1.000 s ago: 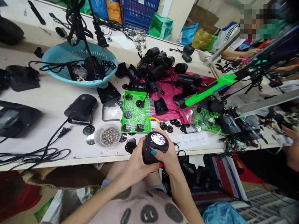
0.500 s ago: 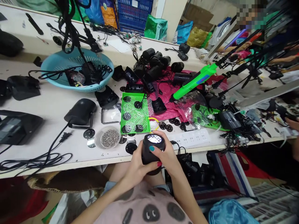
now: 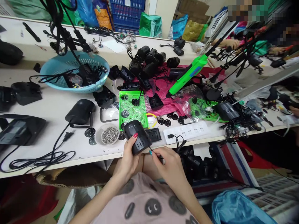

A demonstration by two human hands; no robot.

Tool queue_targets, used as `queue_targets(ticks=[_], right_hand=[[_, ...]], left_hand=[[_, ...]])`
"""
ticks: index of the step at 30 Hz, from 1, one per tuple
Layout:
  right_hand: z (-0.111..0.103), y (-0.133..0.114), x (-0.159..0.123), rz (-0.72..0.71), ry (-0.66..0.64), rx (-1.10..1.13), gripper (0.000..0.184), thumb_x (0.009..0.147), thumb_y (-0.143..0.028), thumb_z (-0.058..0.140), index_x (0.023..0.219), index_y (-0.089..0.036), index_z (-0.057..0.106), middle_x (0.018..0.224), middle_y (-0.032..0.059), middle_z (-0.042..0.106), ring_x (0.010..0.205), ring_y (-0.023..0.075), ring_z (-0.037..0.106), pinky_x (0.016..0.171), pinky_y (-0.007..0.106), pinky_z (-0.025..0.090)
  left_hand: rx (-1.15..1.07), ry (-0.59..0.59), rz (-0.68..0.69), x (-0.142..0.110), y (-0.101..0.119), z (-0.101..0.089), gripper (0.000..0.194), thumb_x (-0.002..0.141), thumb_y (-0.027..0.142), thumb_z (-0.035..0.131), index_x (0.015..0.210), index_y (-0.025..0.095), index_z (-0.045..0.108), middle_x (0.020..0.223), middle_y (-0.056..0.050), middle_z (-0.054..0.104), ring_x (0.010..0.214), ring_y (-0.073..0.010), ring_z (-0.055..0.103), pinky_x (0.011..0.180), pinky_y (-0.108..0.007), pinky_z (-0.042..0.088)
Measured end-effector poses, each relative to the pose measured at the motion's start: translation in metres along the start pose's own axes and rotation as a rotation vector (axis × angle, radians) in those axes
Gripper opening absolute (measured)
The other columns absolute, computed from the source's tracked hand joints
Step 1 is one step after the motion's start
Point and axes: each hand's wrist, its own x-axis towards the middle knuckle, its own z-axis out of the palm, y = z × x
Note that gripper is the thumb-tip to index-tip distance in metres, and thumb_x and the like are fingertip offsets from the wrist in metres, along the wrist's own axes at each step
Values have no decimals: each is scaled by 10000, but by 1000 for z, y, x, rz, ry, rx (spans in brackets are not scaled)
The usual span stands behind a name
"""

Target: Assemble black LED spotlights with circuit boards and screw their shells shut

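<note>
A bowl [image 3: 98, 134] of small parts [image 3: 110, 135] sits near the front edge of a workbench [image 3: 91, 155], left of a tray [image 3: 120, 109] and to the right of a lamp [image 3: 80, 111]. Behind the lamp stands a basket [image 3: 77, 89] holding cables [image 3: 102, 70]. Right of the tray, a plastic sheet [image 3: 164, 109] lies partly under clustered housings [image 3: 150, 59], with a power strip [image 3: 187, 131] in front. A crate [image 3: 128, 15] stands behind the bench.
</note>
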Motion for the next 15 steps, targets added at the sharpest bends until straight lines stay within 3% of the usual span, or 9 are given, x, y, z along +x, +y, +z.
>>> queue_targets(ticks=[3, 5, 7, 11, 15], right_hand=[[0, 3, -1, -36, -81, 11, 207, 967, -203, 513, 833, -207, 671, 814, 38, 705, 803, 206, 657, 742, 311, 478], [-4, 8, -1, -34, -158, 91, 216, 994, -226, 483, 952, -216, 695, 930, 44, 730, 890, 205, 672, 797, 316, 505], [-12, 15, -2, -14, -155, 198, 236, 1006, -248, 468, 1066, -231, 696, 1041, 48, 737, 975, 197, 678, 866, 320, 521], [-36, 31, 14, 76, 106, 473, 203, 949, -309, 575, 1109, -254, 689, 1100, 61, 731, 1030, 198, 680, 898, 337, 555], [-77, 55, 86, 63, 365, 846, 405, 852, -403, 644, 1242, -314, 581, 1323, 64, 622, 1217, 223, 605, 998, 422, 522]], left_hand=[[5, 25, 64, -4, -5, 1, 399, 540, 341, 868, 849, 166, 687, 818, 5, 742, 752, -161, 672, 750, -270, 560], [1, 35, 101, -6, -5, -1, 404, 520, 334, 879, 827, 156, 686, 824, 6, 745, 736, -141, 660, 739, -242, 556], [-1, 39, 95, -6, -5, -6, 404, 508, 339, 889, 807, 155, 688, 811, 2, 748, 720, -143, 660, 705, -234, 560], [42, 32, 71, -7, -6, -20, 422, 500, 340, 914, 816, 163, 697, 760, 10, 738, 692, -152, 662, 644, -231, 558], [144, -40, 44, -11, -9, -34, 482, 583, 398, 895, 954, 146, 719, 912, -44, 762, 795, -191, 690, 714, -267, 570]])
